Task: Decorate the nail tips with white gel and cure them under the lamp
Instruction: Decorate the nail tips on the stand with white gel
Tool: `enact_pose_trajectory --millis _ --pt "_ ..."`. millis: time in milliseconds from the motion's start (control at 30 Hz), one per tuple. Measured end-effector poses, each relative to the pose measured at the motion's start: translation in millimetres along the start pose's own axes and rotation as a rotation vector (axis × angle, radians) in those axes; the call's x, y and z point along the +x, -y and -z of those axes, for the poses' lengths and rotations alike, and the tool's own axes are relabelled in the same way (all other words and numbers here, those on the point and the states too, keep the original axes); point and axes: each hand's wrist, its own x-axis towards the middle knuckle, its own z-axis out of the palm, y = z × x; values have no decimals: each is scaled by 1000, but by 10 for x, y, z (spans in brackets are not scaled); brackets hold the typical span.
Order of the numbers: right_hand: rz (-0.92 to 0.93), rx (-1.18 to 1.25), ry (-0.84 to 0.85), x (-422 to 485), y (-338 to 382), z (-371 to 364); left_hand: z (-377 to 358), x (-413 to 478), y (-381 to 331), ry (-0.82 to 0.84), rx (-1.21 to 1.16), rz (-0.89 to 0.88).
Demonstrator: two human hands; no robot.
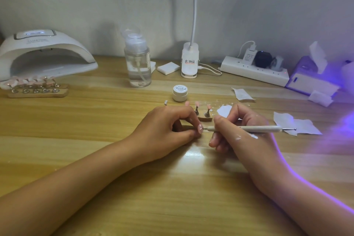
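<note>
My left hand (172, 126) pinches a small pink nail tip (200, 128) between thumb and fingers at the table's middle. My right hand (235, 130) grips a pale dotting pen (249, 128), its fine metal point touching the nail tip. White gel smears show on the back of my right hand. Behind the hands, two more pink nail tips on stands (202, 110) sit on a small wooden base. A shut white gel pot (180, 93) stands farther back. The white curing lamp (44, 53) is at the far left.
A wooden rack of several nail tips (36, 87) lies before the lamp. A clear pump bottle (137, 59), desk lamp clip base (189, 61), power strip (254, 71), tissue box (310, 78) and paper scraps (298, 124) line the back and right. Purple light glows at the right.
</note>
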Motion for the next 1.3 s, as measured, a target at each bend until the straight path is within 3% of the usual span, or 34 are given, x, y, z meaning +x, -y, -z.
enact_pose_trajectory --millis 1300 --pt "-18 -29 -15 -4 30 -7 3 -5 0 4 -12 -15"
